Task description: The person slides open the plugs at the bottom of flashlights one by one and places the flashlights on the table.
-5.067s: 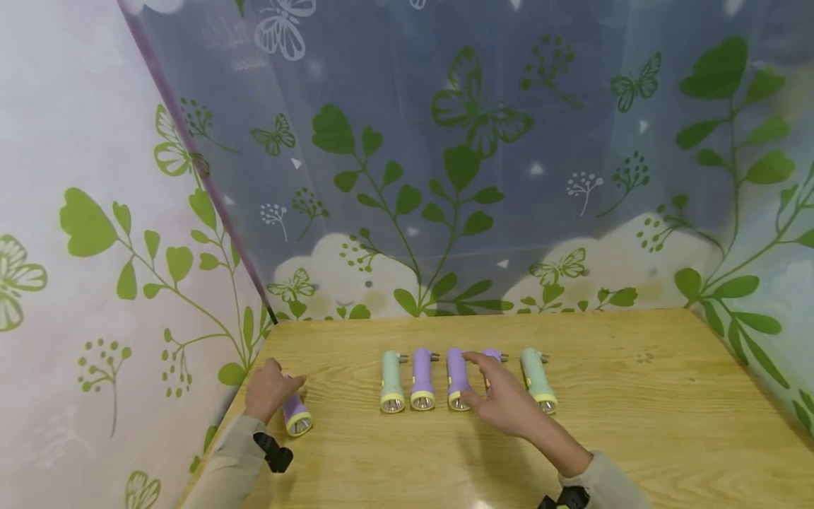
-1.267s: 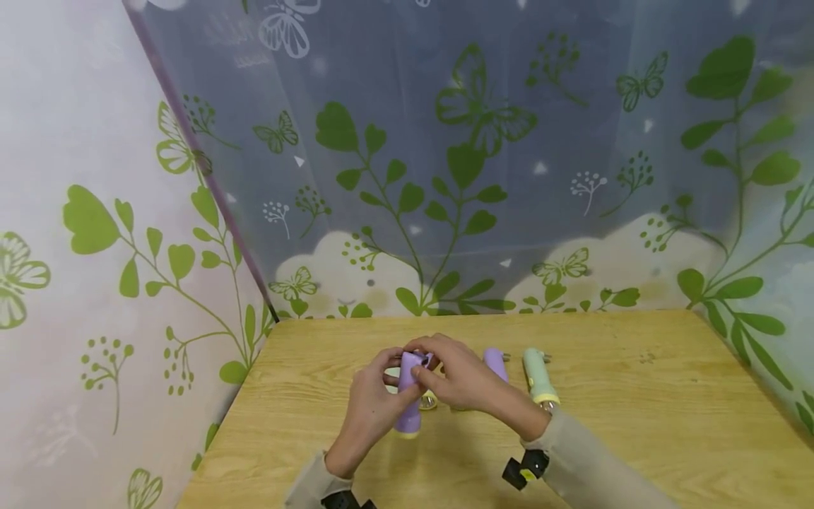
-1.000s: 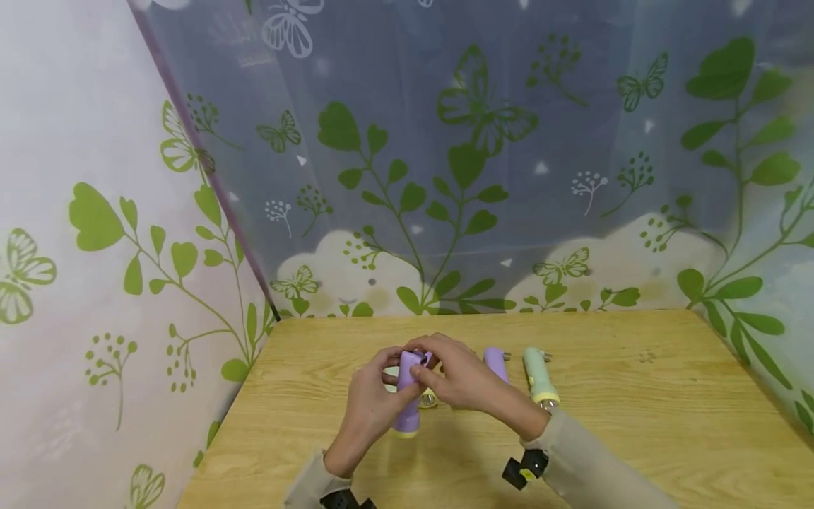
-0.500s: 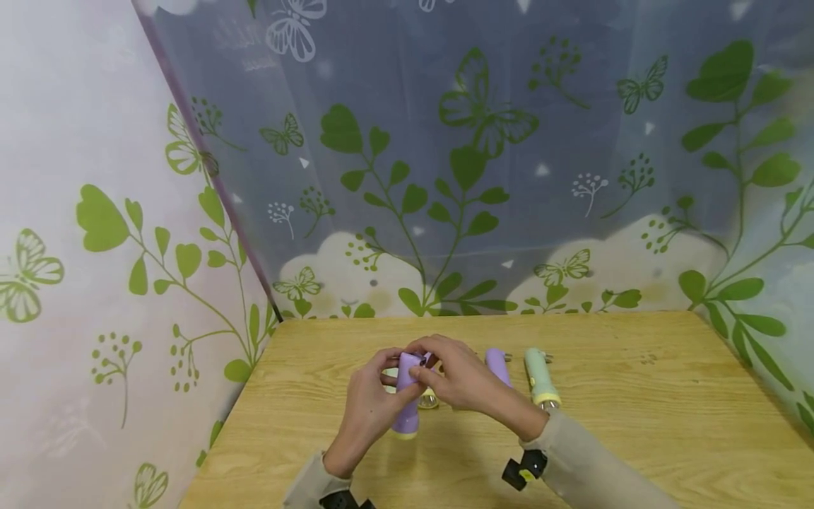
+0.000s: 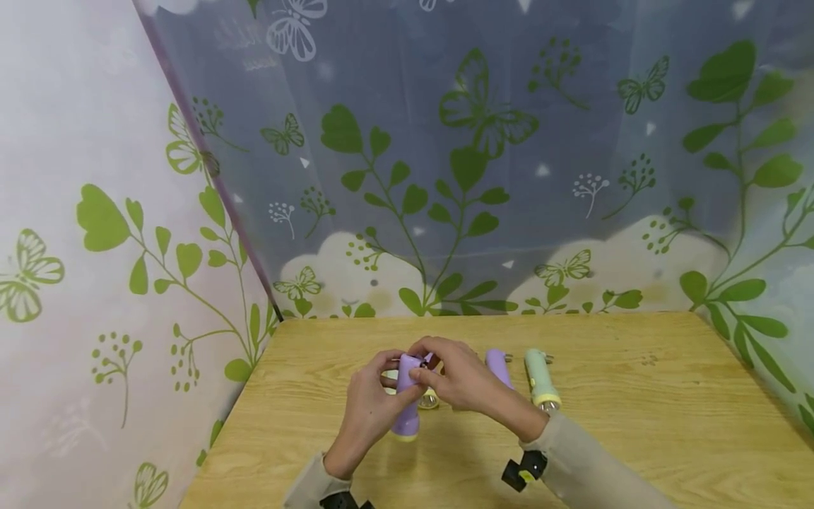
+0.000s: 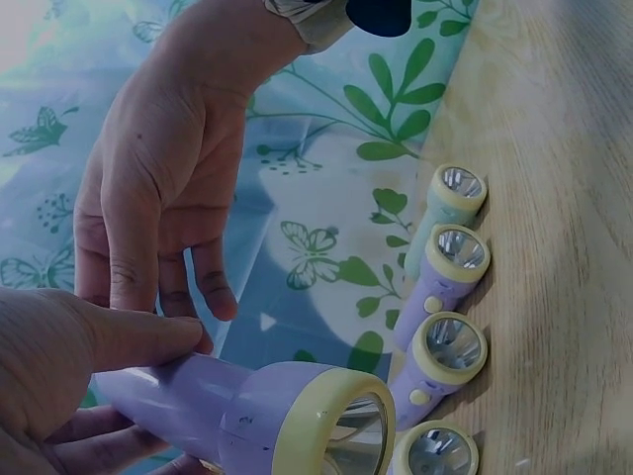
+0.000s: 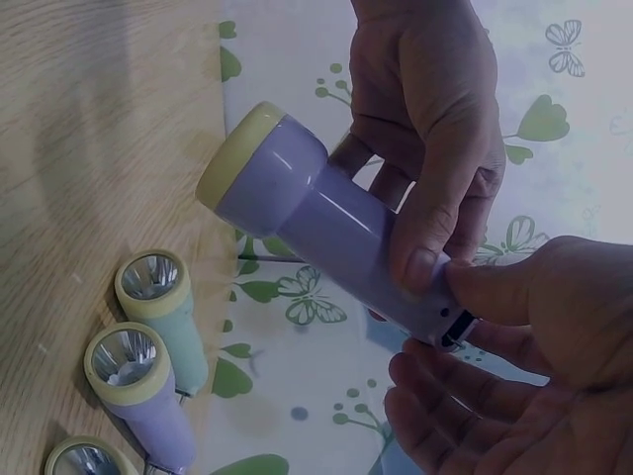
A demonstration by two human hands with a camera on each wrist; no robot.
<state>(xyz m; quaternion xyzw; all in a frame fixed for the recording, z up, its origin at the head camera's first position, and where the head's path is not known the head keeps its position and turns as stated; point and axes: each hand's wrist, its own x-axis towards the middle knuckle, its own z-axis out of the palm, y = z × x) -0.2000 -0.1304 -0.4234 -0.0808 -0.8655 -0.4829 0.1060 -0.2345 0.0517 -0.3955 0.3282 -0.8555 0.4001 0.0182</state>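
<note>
My left hand [image 5: 371, 404] grips a purple flashlight [image 5: 407, 418] with a yellow head ring, above the middle of the table. In the right wrist view, the left thumb lies along the flashlight body [image 7: 331, 226], and its head points to the upper left. At the tail end, my right hand [image 5: 467, 382] pinches near a small dark slot [image 7: 457, 328]; its thumb touches the tail and the other fingers curl below. Behind the hands, more flashlights lie in a row, partly hidden: a mint one [image 5: 539, 375] and a purple one [image 5: 498, 365] with metal prongs show at the right.
Seen from the left wrist, the row continues with several flashlight heads [image 6: 457, 249] facing the same way. The wooden table [image 5: 636, 396] ends against a patterned curtain [image 5: 381, 177] behind, with another hanging [image 5: 57, 283] on the left.
About five seconds ago, my left hand was on the purple flashlight at the table's left, with my right over the row. Both now hold it raised at the centre; scarcely any movement in the last second.
</note>
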